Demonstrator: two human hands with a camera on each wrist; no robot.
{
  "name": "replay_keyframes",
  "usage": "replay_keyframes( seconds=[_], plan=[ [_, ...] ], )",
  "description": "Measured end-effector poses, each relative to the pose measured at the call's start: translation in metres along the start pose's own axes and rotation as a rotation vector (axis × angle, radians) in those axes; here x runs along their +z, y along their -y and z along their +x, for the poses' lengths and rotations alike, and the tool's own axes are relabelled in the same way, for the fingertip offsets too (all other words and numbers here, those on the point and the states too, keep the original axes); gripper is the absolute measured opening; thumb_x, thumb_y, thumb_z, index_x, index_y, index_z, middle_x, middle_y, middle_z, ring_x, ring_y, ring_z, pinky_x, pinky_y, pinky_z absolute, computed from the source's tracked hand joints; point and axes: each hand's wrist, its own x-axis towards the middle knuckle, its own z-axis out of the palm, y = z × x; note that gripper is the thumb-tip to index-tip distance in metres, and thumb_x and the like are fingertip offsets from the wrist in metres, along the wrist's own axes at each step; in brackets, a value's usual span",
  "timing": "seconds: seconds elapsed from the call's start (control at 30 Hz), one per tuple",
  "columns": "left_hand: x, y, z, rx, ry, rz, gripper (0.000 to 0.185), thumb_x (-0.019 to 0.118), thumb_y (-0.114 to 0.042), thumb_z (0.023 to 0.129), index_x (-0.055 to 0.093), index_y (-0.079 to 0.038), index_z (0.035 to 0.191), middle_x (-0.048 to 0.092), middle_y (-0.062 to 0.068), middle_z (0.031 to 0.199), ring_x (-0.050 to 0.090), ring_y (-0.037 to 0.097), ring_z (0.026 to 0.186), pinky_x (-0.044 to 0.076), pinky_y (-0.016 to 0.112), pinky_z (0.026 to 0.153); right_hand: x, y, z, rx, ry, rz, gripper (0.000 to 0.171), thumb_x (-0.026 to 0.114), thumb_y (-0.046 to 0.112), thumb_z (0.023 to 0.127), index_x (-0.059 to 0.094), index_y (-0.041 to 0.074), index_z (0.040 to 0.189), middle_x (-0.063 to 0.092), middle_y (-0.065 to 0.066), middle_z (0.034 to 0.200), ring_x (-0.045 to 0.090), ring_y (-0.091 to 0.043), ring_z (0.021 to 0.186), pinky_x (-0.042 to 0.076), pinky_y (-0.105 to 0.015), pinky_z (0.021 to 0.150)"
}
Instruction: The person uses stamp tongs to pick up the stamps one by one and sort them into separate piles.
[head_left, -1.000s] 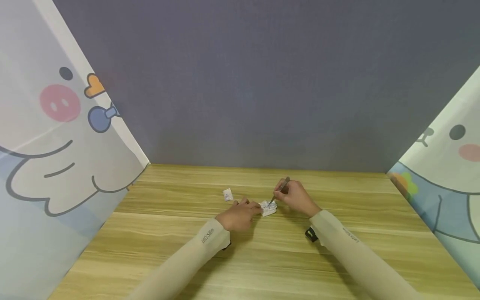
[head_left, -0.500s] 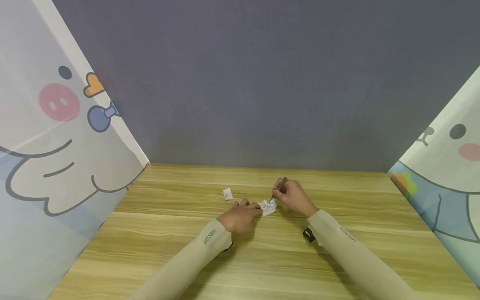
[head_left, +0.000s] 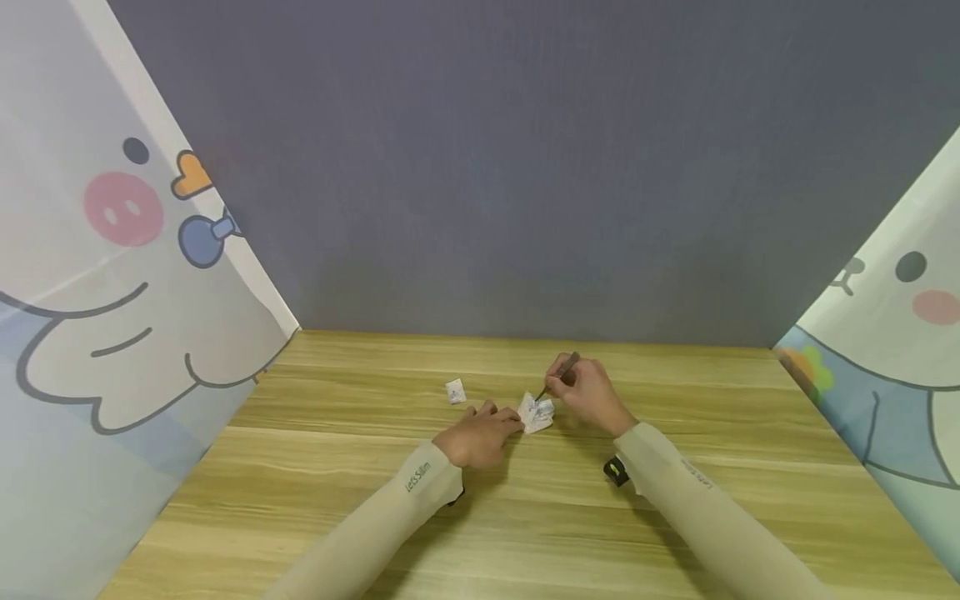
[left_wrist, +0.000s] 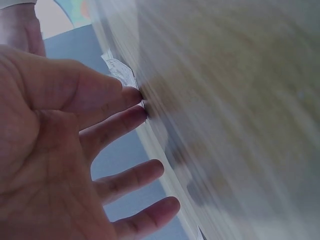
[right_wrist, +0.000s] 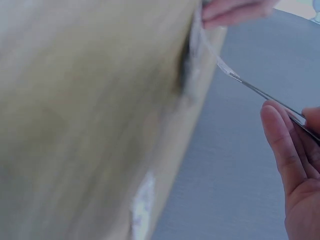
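A small crumpled white packet (head_left: pixel 537 413) lies mid-table on the wooden table (head_left: pixel 525 517). My left hand (head_left: pixel 504 423) presses on its left edge with nearly straight fingers; the left wrist view shows the fingertips (left_wrist: pixel 134 96) on the packet (left_wrist: pixel 119 70). My right hand (head_left: pixel 561 385) grips thin metal tweezers (head_left: pixel 561 373), whose tip meets the packet's upper right side. In the right wrist view the tweezers (right_wrist: pixel 265 96) pinch the packet's edge (right_wrist: pixel 226 70) and hold it up off the wood, with the left fingertips (right_wrist: pixel 235 10) beyond.
A second small white packet (head_left: pixel 455 390) lies left of the hands, apart from them. A grey wall stands behind the table, and cartoon-printed curtains (head_left: pixel 112 275) close both sides. A black wrist camera (head_left: pixel 615 471) sits under the right forearm.
The tweezers have drawn the packet's right side up a little, so it stands more upright. The right hand shifted slightly left. The left hand stays in place.
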Motion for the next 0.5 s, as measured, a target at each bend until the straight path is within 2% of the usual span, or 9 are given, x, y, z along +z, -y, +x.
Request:
replay_keyframes(
  seconds=[0.2, 0.37, 0.5],
  plan=[
    [0.001, 0.003, -0.002, -0.007, 0.007, -0.009, 0.054, 0.053, -0.005, 0.09, 0.047, -0.021, 0.141, 0.04, -0.01, 0.141, 0.035, 0.016, 0.121, 0.031, 0.05, 0.101, -0.011, 0.01, 0.005, 0.027, -0.053, 0.017, 0.005, 0.065, 0.006, 0.089, 0.066, 0.006, 0.084, 0.066, -0.001, 0.074, 0.065, -0.032, 0.067, 0.052, -0.03, 0.056],
    [-0.001, 0.008, -0.006, -0.015, -0.005, -0.053, 0.056, 0.05, -0.001, 0.089, 0.045, -0.02, 0.142, 0.038, -0.01, 0.143, 0.032, 0.019, 0.128, 0.025, 0.054, 0.105, -0.013, 0.016, 0.01, 0.011, -0.085, 0.029, 0.005, 0.065, 0.004, 0.089, 0.065, 0.005, 0.084, 0.067, -0.003, 0.076, 0.065, -0.028, 0.067, 0.053, -0.028, 0.058],
    [-0.005, 0.017, -0.011, -0.016, -0.045, -0.083, 0.052, 0.048, -0.002, 0.091, 0.047, -0.019, 0.14, 0.041, -0.006, 0.141, 0.033, 0.022, 0.127, 0.024, 0.057, 0.104, -0.008, 0.018, 0.016, 0.017, -0.087, 0.064, 0.005, 0.066, 0.005, 0.088, 0.065, 0.001, 0.085, 0.067, -0.005, 0.076, 0.066, -0.026, 0.066, 0.053, -0.028, 0.058]
  ],
)
